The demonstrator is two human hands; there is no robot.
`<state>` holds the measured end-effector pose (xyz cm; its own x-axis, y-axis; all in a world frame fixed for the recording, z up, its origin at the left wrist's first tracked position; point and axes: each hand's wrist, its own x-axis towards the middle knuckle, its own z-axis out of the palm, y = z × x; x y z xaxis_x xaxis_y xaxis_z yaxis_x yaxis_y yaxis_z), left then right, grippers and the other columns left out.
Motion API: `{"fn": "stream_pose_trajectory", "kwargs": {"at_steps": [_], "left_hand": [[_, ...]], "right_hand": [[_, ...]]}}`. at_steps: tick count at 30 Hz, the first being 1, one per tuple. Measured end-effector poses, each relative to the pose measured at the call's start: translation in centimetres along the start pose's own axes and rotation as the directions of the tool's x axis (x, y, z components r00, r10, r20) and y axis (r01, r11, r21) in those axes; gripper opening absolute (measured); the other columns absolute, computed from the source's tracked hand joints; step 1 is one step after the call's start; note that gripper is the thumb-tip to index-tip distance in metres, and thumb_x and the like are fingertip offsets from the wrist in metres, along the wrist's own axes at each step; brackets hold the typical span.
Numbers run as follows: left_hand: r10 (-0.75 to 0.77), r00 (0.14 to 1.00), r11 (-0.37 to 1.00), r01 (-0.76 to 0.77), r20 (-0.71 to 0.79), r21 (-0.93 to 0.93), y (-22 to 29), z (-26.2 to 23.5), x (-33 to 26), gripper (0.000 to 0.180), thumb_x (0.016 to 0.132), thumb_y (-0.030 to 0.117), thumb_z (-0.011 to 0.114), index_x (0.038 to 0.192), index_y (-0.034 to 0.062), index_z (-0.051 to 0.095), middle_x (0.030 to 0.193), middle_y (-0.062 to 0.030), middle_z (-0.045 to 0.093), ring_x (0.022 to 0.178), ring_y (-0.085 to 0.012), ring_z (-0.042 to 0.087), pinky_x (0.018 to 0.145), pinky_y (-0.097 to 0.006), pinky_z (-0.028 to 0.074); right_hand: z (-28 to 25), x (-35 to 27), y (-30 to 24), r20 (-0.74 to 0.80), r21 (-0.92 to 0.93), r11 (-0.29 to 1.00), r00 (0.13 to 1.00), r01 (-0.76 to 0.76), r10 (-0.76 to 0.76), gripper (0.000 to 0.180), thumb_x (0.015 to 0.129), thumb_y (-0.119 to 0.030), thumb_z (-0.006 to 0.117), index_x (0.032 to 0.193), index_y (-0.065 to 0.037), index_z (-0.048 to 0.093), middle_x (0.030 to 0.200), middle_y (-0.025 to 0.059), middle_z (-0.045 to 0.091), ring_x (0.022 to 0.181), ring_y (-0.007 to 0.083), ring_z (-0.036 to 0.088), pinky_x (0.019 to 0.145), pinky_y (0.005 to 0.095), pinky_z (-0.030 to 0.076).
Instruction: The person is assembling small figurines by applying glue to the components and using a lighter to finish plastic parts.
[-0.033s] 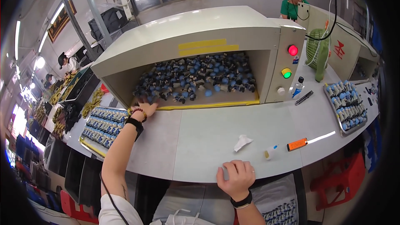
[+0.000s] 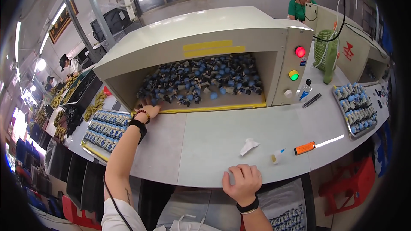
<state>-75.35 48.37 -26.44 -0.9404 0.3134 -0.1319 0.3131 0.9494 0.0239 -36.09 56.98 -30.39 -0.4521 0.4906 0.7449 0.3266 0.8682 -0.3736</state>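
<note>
My left hand (image 2: pixel 148 109) reaches to the lower left corner of a cream metal box's opening (image 2: pixel 188 110). Its fingers are spread and stretched inward, with no item visible in them. Inside the box lies a heap of small blue-headed figurines (image 2: pixel 201 77), the closest just beyond my fingertips. My right hand (image 2: pixel 243 184) rests on the front edge of the table, fingers loosely bent and thumb apart, holding nothing that I can see. A crumpled white tissue (image 2: pixel 249 146) lies beyond it, and a small glue bottle (image 2: pixel 277 156) is to its right.
Trays of figurines in rows stand left (image 2: pixel 107 130) and right (image 2: pixel 355 109). An orange-handled knife (image 2: pixel 305 148), a black pen (image 2: pixel 312 100) and a clear bottle (image 2: pixel 305 90) lie or stand at right. Behind them is a green fan (image 2: pixel 325 51). Co-workers sit farther back.
</note>
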Motion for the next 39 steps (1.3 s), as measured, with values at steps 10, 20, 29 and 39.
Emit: {"fn": "stream_pose_trajectory", "kwargs": {"at_steps": [10, 20, 29, 39], "left_hand": [[0.1, 0.946, 0.963, -0.169, -0.308, -0.208, 1.7, -1.7, -4.2, 0.084, 0.071, 0.063, 0.047, 0.137, 0.0211, 0.018, 0.144, -0.0151, 0.003, 0.127, -0.0478, -0.006, 0.096, -0.064, 0.001], [0.83, -0.38, -0.453, -0.887, -0.408, -0.094, 2.9, 5.2, -31.1, 0.037, 0.068, 0.016, 0.065, 0.104, 0.0112, 0.056, 0.106, -0.0134, 0.054, 0.088, -0.0271, 0.057, 0.076, -0.035, 0.048], [0.706, 0.704, 0.617, -0.662, -0.071, -0.426, -12.1, 18.4, -30.5, 0.032, 0.078, 0.018, 0.051, 0.106, 0.0023, 0.052, 0.1, -0.0169, 0.057, 0.09, -0.0347, 0.055, 0.079, -0.038, 0.044], [0.543, 0.589, 0.839, -0.4, 0.599, -0.367, -17.2, 37.5, -10.2, 0.044, 0.086, 0.031, 0.04, 0.117, 0.0006, 0.046, 0.122, -0.0206, 0.044, 0.113, -0.0325, 0.042, 0.092, -0.037, 0.035]], "right_hand": [[0.0, -0.1, -0.3, -0.002, 0.009, 1.0, 1.0, 0.007, -0.007, 0.009, 0.061, -0.023, 0.061, 0.065, -0.015, 0.057, 0.069, -0.0028, 0.051, 0.06, 0.016, 0.047, 0.051, 0.0285, 0.036], [-1.4, -1.9, 1.6, -0.2, 0.37, 0.896, 0.963, 0.247, -0.183, 0.01, 0.061, -0.01, 0.062, 0.07, -0.011, 0.058, 0.068, 0.0007, 0.052, 0.055, 0.0175, 0.051, 0.05, 0.0279, 0.041], [-5.0, -22.2, 6.6, 0.773, 0.065, 0.691, 0.474, -0.72, 0.422, 0.032, 0.08, -0.03, 0.053, 0.089, 0.0, 0.057, 0.084, 0.0198, 0.057, 0.08, 0.0331, 0.057, 0.07, 0.0376, 0.046], [10.2, -36.5, 18.6, 0.907, 0.165, -0.032, 0.139, -0.986, 0.398, 0.054, 0.091, -0.044, 0.033, 0.112, 0.002, 0.051, 0.109, 0.012, 0.057, 0.1, 0.0201, 0.052, 0.087, 0.032, 0.038]]}}
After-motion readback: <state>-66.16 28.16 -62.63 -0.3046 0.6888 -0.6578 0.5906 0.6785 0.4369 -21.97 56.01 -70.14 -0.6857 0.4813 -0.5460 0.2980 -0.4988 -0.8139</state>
